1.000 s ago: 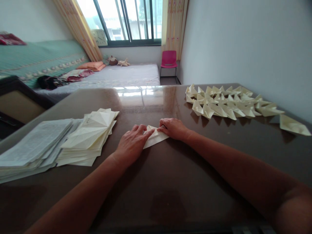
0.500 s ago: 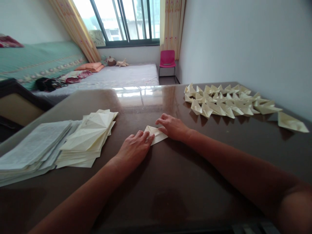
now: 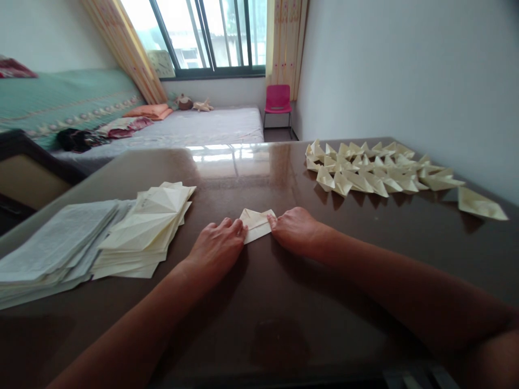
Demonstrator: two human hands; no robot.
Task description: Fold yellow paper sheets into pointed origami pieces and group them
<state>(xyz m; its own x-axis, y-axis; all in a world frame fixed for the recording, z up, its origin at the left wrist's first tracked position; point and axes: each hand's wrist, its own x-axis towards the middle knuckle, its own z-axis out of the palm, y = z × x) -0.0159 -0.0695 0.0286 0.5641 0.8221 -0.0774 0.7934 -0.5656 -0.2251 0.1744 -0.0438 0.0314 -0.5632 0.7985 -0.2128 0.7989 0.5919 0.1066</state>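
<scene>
A small cream sheet of folded paper (image 3: 257,223) lies on the brown table in front of me, its upper edge coming to a low peak at the left. My left hand (image 3: 221,240) holds its left end, fingers together and bent over the edge. At the right end, my right hand (image 3: 300,229) is closed, with the fingers curled in and the tips pinching the paper's corner. The thumbs are mostly hidden.
To the left lie a stack of creased cream sheets (image 3: 141,221) and a stack of printed papers (image 3: 52,237). Several folded paper boats (image 3: 365,167) stand in rows at the far right, with a single paper boat (image 3: 480,204) nearer the table's (image 3: 259,302) right edge.
My right hand has curled its fingers in and shifted slightly right to the paper's right end. The left hand has slid a little left, uncovering more of the folded paper.
</scene>
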